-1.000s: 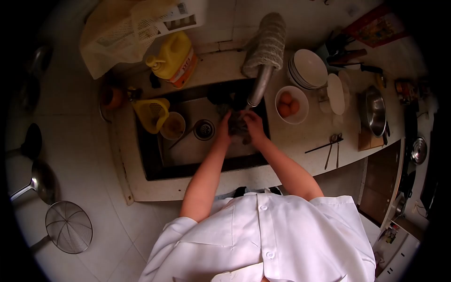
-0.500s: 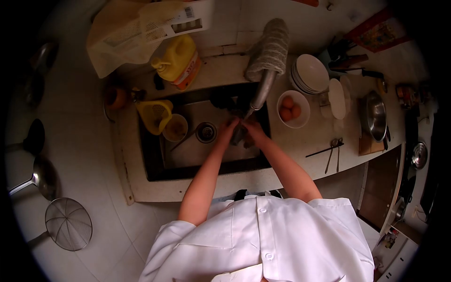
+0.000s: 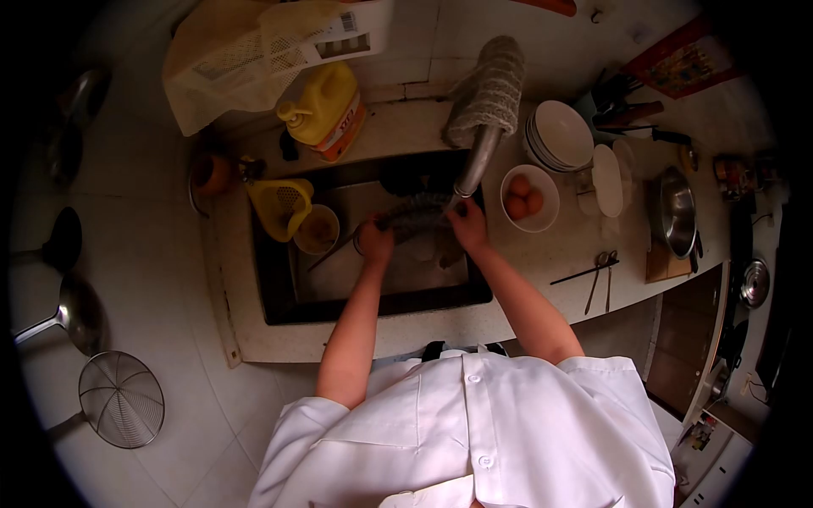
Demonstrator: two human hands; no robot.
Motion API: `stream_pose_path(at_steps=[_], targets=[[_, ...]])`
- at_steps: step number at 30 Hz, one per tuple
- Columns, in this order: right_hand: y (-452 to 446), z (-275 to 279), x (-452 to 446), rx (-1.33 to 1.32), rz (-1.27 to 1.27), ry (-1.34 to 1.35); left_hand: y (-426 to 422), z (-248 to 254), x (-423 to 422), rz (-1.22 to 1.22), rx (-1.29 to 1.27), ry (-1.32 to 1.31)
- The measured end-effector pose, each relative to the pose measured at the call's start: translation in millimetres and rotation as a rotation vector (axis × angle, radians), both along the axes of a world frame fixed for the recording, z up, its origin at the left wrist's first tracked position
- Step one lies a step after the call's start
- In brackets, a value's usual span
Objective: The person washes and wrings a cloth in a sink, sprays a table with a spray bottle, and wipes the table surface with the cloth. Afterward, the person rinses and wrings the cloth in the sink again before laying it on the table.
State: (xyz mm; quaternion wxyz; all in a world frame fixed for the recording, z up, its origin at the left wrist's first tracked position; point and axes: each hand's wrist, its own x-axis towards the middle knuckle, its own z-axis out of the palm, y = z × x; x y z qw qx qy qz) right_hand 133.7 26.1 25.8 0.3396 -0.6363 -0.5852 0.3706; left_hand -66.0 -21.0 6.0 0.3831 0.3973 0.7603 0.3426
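My left hand [image 3: 376,239] and my right hand [image 3: 467,225] are apart over the sink [image 3: 381,310], fingers closed on the two ends of a dark grey, fuzzy-looking strip [image 3: 417,212]. It stretches in an arc between them and is blurred, so its exact kind is unclear. The metal faucet [image 3: 479,162], wrapped in a knitted cover [image 3: 491,89], points down close to my right hand. Left of my left hand, a bowl [image 3: 316,230] and a yellow strainer-like scoop [image 3: 279,206] sit in the sink. A thin stick [image 3: 329,254] lies by the bowl.
A bowl [image 3: 550,222] with several brown eggs [image 3: 522,197] stands right of the sink. Beyond it are stacked plates [image 3: 563,131] and a steel basin [image 3: 677,212]. Spoons [image 3: 598,279] lie near the counter edge. A yellow jug [image 3: 326,110] stands behind the sink.
My hands were close together under the faucet around a bunched dark thing. They have moved apart, the left one leftward, and the dark thing is now stretched between them.
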Motion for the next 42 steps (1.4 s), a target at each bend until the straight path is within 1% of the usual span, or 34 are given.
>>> stream_pose_path(at_steps=[2,3,5,6,8,9,11,12,13,14,15,17,18,20,21,23,24,26,27,29,30,32,33,35,36,38,39,41,42], targets=[[3.3,-5.7,0.3,0.063,0.0,0.084,1.4,7.9,-4.7,-0.031,-0.118,0.215],[3.4,-7.1,0.4,0.063,0.0,0.083,1.6,-1.1,-8.5,-0.03,-0.118,0.214],[4.5,-8.8,0.3,0.062,-0.05,0.102,2.7,-27.6,-15.7,-0.12,-0.192,0.195],[5.9,-10.2,0.3,0.064,-0.05,0.101,4.5,-21.0,-12.9,-0.12,-0.19,0.194],[7.4,-13.0,-0.1,-0.046,-0.097,0.156,7.8,-0.4,0.0,-0.572,-0.317,0.388],[7.2,-11.2,-2.5,-0.046,-0.097,0.155,3.6,-6.1,7.4,-0.572,-0.317,0.388],[6.0,0.5,-11.6,-0.257,0.056,0.342,-8.4,-24.4,22.8,-0.46,0.003,0.409],[3.9,12.2,-13.7,-0.256,0.054,0.342,-3.4,-12.1,29.0,-0.462,0.005,0.409],[0.8,29.3,-15.3,-0.33,0.134,0.437,5.7,11.0,34.4,-0.442,0.176,0.173],[-0.1,43.3,-15.9,-0.405,0.217,0.532,12.3,23.7,37.9,-0.416,0.345,-0.065],[1.1,51.0,-15.0,-0.404,0.216,0.531,15.0,22.1,40.1,-0.416,0.345,-0.065],[3.2,63.0,-13.3,-0.469,0.187,0.658,18.5,19.1,43.6,-0.381,0.275,-0.375],[4.5,59.6,-11.2,-0.469,0.186,0.657,20.1,12.2,42.6,-0.382,0.275,-0.377],[9.4,40.5,-5.9,-0.327,0.133,0.645,22.6,-2.7,37.9,-0.424,0.066,-0.506],[11.4,27.6,-3.3,-0.327,0.133,0.645,22.0,5.4,37.7,-0.424,0.066,-0.505],[14.0,6.6,1.3,-0.121,0.133,0.565,19.9,30.8,37.1,-0.394,-0.014,-0.537],[12.9,8.3,3.3,-0.122,0.132,0.565,20.7,20.8,33.7,-0.395,-0.016,-0.537],[9.2,20.1,6.4,-0.075,0.201,0.238,22.5,-12.0,22.9,-0.351,-0.029,-0.515],[8.6,27.1,7.8,-0.075,0.201,0.239,21.8,-4.4,21.7,-0.352,-0.03,-0.514],[7.2,39.2,9.2,-0.026,0.497,-0.554,20.4,27.3,20.1,-0.431,0.081,-0.253],[5.7,40.0,8.7,-0.026,0.497,-0.553,21.4,34.4,20.3,-0.431,0.08,-0.253],[3.4,41.1,5.6,0.056,0.413,-0.655,23.9,48.6,22.4,-0.513,0.066,0.041],[3.8,41.2,3.8,0.057,0.414,-0.655,24.9,60.6,25.1,-0.513,0.067,0.042],[4.6,41.4,0.1,-0.085,0.236,-0.48,26.1,79.8,33.8,-0.508,-0.129,0.287],[3.3,41.8,-1.7,-0.085,0.236,-0.481,26.1,75.1,37.2,-0.508,-0.129,0.287],[-1.3,43.3,-7.0,-0.107,0.142,-0.388,25.8,53.5,43.7,-0.391,-0.116,0.141],[-5.4,46.0,-12.3,-0.107,0.141,-0.387,24.3,46.0,50.5,-0.391,-0.116,0.142],[-15.6,51.9,-21.2,-0.137,0.243,-0.339,19.5,32.2,63.3,-0.096,0.082,-0.017],[-19.1,46.5,-20.6,-0.138,0.242,-0.339,19.0,21.5,62.8,-0.097,0.081,-0.017]])
